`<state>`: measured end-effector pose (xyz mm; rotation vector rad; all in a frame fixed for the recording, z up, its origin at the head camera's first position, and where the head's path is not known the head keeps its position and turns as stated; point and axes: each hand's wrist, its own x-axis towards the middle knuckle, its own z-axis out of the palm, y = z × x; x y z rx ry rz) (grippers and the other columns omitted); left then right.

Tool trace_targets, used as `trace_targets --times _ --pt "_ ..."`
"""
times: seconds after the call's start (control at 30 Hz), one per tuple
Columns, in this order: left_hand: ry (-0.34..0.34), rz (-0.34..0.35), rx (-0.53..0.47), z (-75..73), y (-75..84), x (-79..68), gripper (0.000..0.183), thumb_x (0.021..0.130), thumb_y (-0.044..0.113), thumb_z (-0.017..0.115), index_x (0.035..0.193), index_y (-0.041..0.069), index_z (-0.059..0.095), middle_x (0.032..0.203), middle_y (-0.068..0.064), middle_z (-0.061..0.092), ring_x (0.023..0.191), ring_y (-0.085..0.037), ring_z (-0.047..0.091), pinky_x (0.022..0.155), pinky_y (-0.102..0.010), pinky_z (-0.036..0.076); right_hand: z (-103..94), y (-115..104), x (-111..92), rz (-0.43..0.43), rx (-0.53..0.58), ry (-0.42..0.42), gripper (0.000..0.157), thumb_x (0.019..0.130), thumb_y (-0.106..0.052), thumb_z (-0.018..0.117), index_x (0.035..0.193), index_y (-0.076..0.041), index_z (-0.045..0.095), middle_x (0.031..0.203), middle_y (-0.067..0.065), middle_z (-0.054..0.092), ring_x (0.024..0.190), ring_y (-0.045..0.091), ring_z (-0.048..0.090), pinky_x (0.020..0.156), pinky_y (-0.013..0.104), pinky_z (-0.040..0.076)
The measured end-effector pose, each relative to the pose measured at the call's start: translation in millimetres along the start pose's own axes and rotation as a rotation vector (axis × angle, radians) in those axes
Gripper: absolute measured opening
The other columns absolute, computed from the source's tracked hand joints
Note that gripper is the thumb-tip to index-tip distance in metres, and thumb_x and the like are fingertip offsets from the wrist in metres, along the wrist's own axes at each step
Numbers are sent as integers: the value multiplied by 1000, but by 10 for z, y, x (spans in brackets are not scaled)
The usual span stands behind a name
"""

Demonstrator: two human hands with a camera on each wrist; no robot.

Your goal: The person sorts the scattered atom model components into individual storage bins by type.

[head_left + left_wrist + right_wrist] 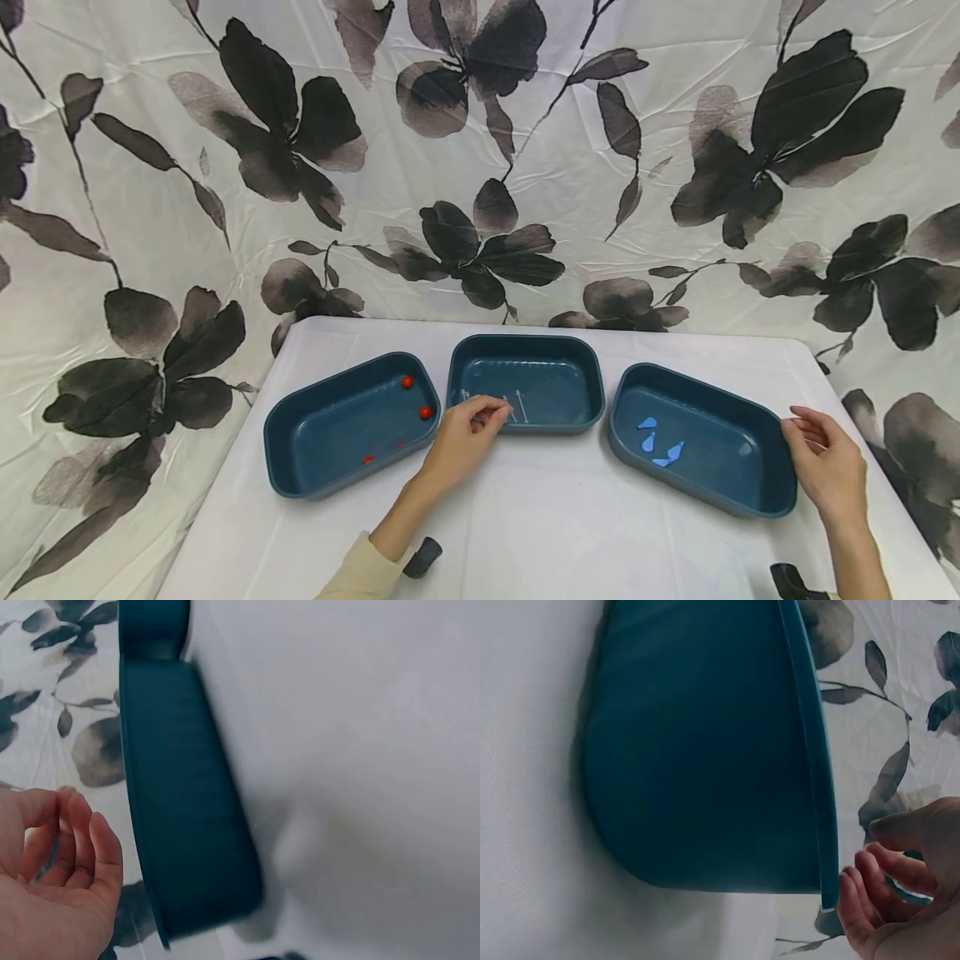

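Note:
My left hand (467, 435) reaches over the near left side of the middle blue bin (577, 353), its thumb and fingertips drawn together. Thin, clear stick-like pieces (522, 407) lie in that bin, and one pale sliver shows right by the fingertips. Whether the fingers pinch it cannot be made out; the left wrist view shows no piece between them. At the outer end of the right bin (738, 408), my right hand (831, 462) has loosely bent fingers by the rim and holds nothing visible. Several light-blue flat teardrop-shaped pieces (648, 442) lie in the right bin's left part.
The left bin (330, 400) holds red balls (425, 412) and small red bits (367, 459) near its near wall. All three bins stand in an arc on a white-covered table (555, 525). A floral cloth (465, 167) hangs behind the table.

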<state>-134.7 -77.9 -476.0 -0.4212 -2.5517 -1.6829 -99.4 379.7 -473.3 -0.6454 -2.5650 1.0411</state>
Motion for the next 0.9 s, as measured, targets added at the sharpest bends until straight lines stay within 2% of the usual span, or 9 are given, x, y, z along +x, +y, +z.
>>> trace_targets --times 0.1,0.27,0.37,0.5,0.63,0.7,0.9 --pt "26 -9 10 -80 -26 -24 13 101 16 68 107 7 77 91 -8 72 78 -11 61 68 -20 51 12 -65 -12 15 6 20 39 104 -26 60 136 -3 63 97 -21 54 83 -21 41 78 0 40" --pt "69 -12 -7 -225 -80 -52 11 100 15 70 105 8 77 89 -3 72 77 -10 63 67 -20 51 40 -183 -33 -27 46 66 35 103 -24 62 131 -4 66 90 -30 49 82 -21 43 77 -1 38" --pt "98 -3 -4 -323 -91 -65 10 99 15 71 104 8 77 88 -1 73 78 -10 63 68 -20 51 62 -253 -44 -87 73 96 31 101 -21 65 126 -3 68 87 -35 47 81 -22 45 75 -1 36" --pt "130 -5 10 -450 -103 -93 11 98 14 71 105 7 77 91 -8 73 79 -11 62 69 -18 51 92 -352 -53 -186 99 128 26 100 -16 67 120 0 70 88 -36 48 80 -22 47 77 -1 37" --pt "151 -23 30 -571 -99 -121 10 98 12 72 104 6 77 90 -7 72 77 -12 61 67 -18 50 118 -443 -61 -279 106 134 23 97 -12 71 115 1 71 88 -33 51 80 -20 49 76 2 38" --pt "158 -29 43 -624 -94 -126 10 97 12 73 103 5 76 89 -4 71 77 -13 61 66 -18 50 134 -477 -67 -323 101 127 22 95 -10 73 114 0 71 89 -27 55 80 -20 49 75 3 38" --pt "198 -8 102 -794 -139 -138 7 95 11 75 99 5 76 84 -1 67 74 -13 59 64 -18 50 198 -551 -72 -485 81 93 19 91 -1 76 109 3 70 93 8 67 84 -18 46 77 4 36"
